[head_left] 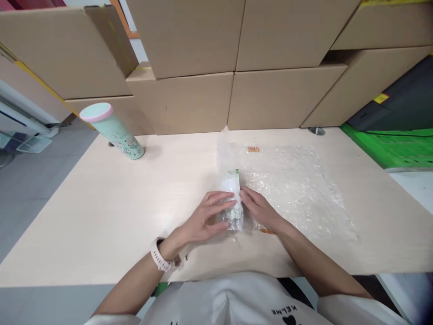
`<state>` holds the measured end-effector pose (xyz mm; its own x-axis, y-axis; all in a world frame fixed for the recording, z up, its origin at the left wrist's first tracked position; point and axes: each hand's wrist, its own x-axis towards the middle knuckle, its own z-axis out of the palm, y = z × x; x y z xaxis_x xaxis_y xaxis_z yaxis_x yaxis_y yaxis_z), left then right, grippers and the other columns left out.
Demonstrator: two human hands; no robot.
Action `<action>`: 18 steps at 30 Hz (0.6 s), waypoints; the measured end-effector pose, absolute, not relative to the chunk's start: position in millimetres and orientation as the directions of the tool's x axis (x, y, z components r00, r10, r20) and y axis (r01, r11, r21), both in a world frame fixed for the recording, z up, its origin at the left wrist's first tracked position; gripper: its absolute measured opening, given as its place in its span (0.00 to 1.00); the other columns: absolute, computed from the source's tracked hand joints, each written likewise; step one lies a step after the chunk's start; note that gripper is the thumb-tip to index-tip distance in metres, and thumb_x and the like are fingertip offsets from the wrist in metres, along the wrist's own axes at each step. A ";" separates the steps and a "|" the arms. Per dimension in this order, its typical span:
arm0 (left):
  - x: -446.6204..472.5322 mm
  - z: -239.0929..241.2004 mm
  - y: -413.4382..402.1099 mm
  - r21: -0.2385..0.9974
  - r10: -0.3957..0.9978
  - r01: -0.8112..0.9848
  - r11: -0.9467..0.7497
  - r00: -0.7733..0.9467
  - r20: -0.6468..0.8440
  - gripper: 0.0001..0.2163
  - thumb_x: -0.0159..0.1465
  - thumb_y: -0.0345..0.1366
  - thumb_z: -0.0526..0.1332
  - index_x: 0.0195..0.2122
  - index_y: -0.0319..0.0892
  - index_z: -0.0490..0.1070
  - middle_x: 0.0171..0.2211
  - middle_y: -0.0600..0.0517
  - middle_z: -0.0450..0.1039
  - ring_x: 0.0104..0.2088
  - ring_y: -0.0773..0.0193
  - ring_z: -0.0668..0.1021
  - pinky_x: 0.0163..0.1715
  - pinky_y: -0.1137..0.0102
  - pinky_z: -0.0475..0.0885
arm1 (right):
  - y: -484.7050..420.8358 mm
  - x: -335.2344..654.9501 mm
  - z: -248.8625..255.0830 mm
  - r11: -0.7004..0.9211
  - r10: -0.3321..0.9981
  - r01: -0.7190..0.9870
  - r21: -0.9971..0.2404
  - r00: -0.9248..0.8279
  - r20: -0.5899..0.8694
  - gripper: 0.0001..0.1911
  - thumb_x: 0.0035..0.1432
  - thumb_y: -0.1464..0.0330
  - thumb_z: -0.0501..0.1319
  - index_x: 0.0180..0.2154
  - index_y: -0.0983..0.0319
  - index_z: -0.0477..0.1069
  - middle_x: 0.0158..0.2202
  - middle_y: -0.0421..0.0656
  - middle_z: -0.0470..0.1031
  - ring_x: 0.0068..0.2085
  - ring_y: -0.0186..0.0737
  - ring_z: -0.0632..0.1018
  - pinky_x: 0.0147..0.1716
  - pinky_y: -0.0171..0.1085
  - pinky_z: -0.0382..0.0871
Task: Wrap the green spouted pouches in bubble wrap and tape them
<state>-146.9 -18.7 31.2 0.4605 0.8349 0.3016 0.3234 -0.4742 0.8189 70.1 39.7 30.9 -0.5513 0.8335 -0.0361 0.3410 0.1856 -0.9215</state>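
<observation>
A small item wrapped in bubble wrap [233, 198] lies on the pale table [101, 216], at the left edge of a wide clear bubble wrap sheet [297, 185]. My left hand [206, 219] rests on the item's left side, fingers stretched over it. From the right, my right hand [259, 210] presses against the bundle, fingers flat on the wrap. A bit of green shows at the bundle's far end. What is inside is hard to make out.
A mint tumbler with a pink lid [113, 131] stands at the back left. Stacked cardboard boxes [209, 67] line the table's far edge. A green mat [395, 146] and a dark device [399, 106] sit at the right. Small orange tape pieces [253, 149] lie on the sheet.
</observation>
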 end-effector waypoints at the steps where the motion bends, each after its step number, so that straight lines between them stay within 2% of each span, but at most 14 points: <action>1: -142.6 27.2 -19.7 0.755 0.812 0.387 -0.529 0.490 0.317 0.26 0.66 0.42 0.61 0.65 0.56 0.59 0.65 0.48 0.60 0.64 0.53 0.62 0.63 0.50 0.58 | 42.1 72.5 31.3 0.201 0.850 0.396 -0.896 -0.526 -0.042 0.22 0.69 0.52 0.46 0.31 0.59 0.63 0.29 0.38 0.68 0.32 0.37 0.71 0.32 0.36 0.63; 4: -132.5 16.2 -21.1 0.591 0.789 0.551 -0.589 0.549 0.275 0.25 0.67 0.44 0.59 0.66 0.54 0.58 0.66 0.47 0.59 0.65 0.51 0.60 0.60 0.51 0.61 | 47.7 80.5 33.6 0.292 0.885 0.611 -0.736 -0.464 -0.033 0.23 0.68 0.53 0.48 0.24 0.59 0.57 0.23 0.37 0.63 0.27 0.36 0.66 0.29 0.36 0.56; 6: -127.7 13.2 -21.6 0.504 0.789 0.626 -0.595 0.575 0.216 0.23 0.68 0.44 0.58 0.64 0.50 0.62 0.65 0.45 0.60 0.65 0.49 0.60 0.58 0.51 0.63 | 50.2 85.7 36.0 0.319 0.900 0.711 -0.627 -0.435 -0.036 0.23 0.67 0.55 0.50 0.22 0.60 0.57 0.23 0.38 0.65 0.27 0.36 0.66 0.28 0.36 0.54; 8: -123.9 13.6 -22.2 0.441 0.789 0.668 -0.600 0.584 0.190 0.22 0.68 0.43 0.58 0.62 0.48 0.64 0.65 0.44 0.61 0.64 0.47 0.61 0.56 0.51 0.63 | 51.5 89.4 39.2 0.309 0.912 0.755 -0.579 -0.408 -0.045 0.23 0.66 0.55 0.51 0.22 0.60 0.60 0.24 0.39 0.68 0.27 0.37 0.67 0.28 0.36 0.54; 10: -121.1 15.2 -22.9 0.402 0.789 0.686 -0.606 0.583 0.195 0.22 0.68 0.42 0.57 0.62 0.46 0.64 0.65 0.43 0.60 0.64 0.47 0.62 0.55 0.52 0.63 | 51.6 90.6 42.5 0.262 0.942 0.765 -0.589 -0.334 -0.015 0.21 0.66 0.54 0.51 0.25 0.59 0.64 0.24 0.39 0.70 0.27 0.37 0.69 0.29 0.36 0.56; 13: -119.0 16.2 -23.3 0.369 0.786 0.698 -0.614 0.584 0.204 0.21 0.69 0.42 0.56 0.62 0.45 0.63 0.65 0.43 0.60 0.64 0.47 0.62 0.55 0.52 0.63 | 50.2 88.2 44.1 0.188 0.977 0.735 -0.652 -0.207 0.048 0.16 0.63 0.52 0.55 0.36 0.58 0.67 0.28 0.37 0.73 0.28 0.37 0.73 0.31 0.36 0.60; 15: -118.9 15.6 -23.1 0.360 0.783 0.700 -0.617 0.590 0.196 0.21 0.69 0.42 0.56 0.62 0.45 0.63 0.65 0.42 0.60 0.64 0.46 0.61 0.55 0.52 0.63 | 49.4 85.4 41.4 0.191 0.973 0.714 -0.673 -0.226 0.036 0.15 0.60 0.54 0.59 0.42 0.57 0.65 0.32 0.37 0.74 0.29 0.37 0.74 0.31 0.35 0.62; 18: -119.5 14.9 -22.9 0.375 0.780 0.690 -0.619 0.598 0.185 0.21 0.69 0.42 0.56 0.63 0.46 0.62 0.66 0.43 0.60 0.65 0.46 0.61 0.55 0.52 0.63 | 49.4 82.4 34.7 0.248 0.941 0.706 -0.663 -0.338 -0.008 0.08 0.60 0.64 0.58 0.42 0.57 0.63 0.32 0.36 0.74 0.30 0.36 0.75 0.32 0.35 0.63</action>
